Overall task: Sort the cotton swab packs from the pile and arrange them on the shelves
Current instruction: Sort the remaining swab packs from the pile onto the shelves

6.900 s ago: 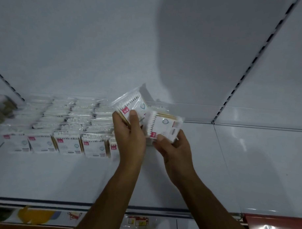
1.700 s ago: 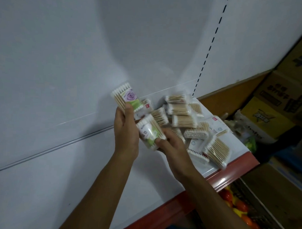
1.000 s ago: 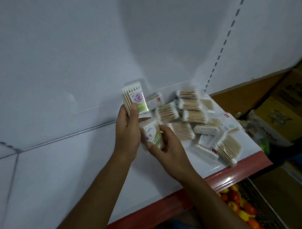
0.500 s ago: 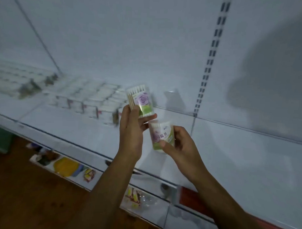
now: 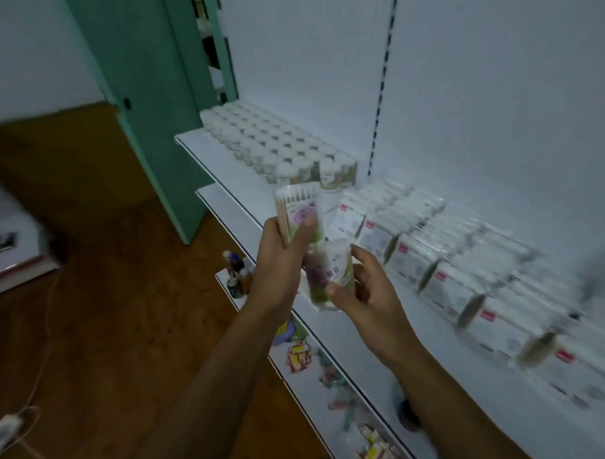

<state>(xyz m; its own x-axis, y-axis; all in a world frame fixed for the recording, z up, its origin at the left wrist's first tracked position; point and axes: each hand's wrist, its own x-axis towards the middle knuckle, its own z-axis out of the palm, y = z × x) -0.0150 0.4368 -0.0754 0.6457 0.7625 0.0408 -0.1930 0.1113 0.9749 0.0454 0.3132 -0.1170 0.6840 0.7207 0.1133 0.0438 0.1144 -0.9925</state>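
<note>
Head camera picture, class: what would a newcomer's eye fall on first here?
First, the two hands in the middle: the left hand grips a purple-flowered swab pack upright, and the right hand holds a second pack just below it. Behind them, rows of white packs line the shelf, with white-capped jars further left.

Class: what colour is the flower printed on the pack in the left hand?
Purple, on the pack the left hand grips; head view.

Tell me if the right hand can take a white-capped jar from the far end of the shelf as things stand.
Probably not. The right hand already grips a purple-and-green swab pack, and the white-capped jars stand well beyond it, past the left hand, which holds another pack.
</note>
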